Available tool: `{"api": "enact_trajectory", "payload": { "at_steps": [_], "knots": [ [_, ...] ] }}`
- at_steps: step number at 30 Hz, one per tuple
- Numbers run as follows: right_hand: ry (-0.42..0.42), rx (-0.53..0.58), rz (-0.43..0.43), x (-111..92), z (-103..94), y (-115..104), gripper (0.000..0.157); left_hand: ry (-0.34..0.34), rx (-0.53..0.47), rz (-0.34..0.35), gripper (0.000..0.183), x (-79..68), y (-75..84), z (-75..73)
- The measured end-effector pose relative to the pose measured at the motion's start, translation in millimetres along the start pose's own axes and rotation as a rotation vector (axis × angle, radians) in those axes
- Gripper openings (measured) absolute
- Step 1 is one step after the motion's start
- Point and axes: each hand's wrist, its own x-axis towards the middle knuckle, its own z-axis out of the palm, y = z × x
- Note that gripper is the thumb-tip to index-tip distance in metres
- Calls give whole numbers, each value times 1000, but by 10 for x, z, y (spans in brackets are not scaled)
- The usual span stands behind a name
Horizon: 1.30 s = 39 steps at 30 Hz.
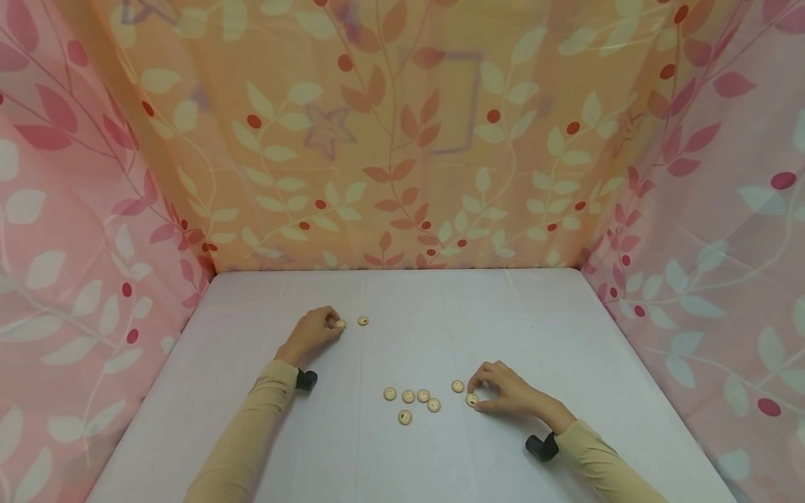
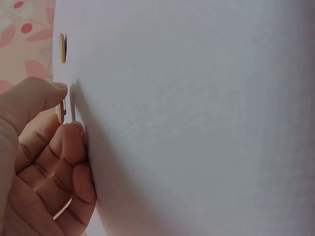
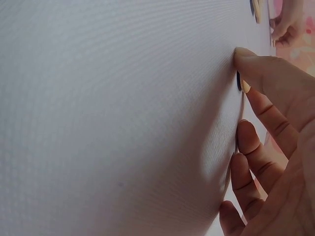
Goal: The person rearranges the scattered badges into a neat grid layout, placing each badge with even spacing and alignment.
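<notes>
So there's a person in a tan long-sleeved top working at a white table with small round wooden discs, nine that I can count. Each seems to have some dark marking on its face, but it's way too small to read.

The left hand is out toward the far left part of the table, thumb and fingers curled in and pinching one wooden disc. From the wrist view I can't really tell if that disc is touching the tabletop. Just to the right of it lies a second disc, untouched.

The right hand is nearer the person, right of the middle, with its thumb and forefinger pinching another disc from either side. In the close view the thumb covers most of it. The other fingers are bent loosely next to the tabletop. A neighbouring disc lies just beyond that one, a bit to the left.

The other five sit in a loose group between the hands: three in a rough row, a fourth tucked by the row's right end, and a fifth closer to the person.

There's a black wrist camera on each arm, and leafy curtains around the table, orange behind and pink on both sides.
</notes>
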Motion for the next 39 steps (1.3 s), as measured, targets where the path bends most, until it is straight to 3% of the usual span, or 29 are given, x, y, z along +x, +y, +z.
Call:
{"api": "enact_trajectory", "payload": {
  "at_steps": [15,39],
  "knots": [
    [-2,20,2,7,-3,-11,20,45,23,15,22,4,-5,-3],
    [36,-11,-28,4,21,15,21,30,7,-26,27,43,-52,-1]
  ]
}}
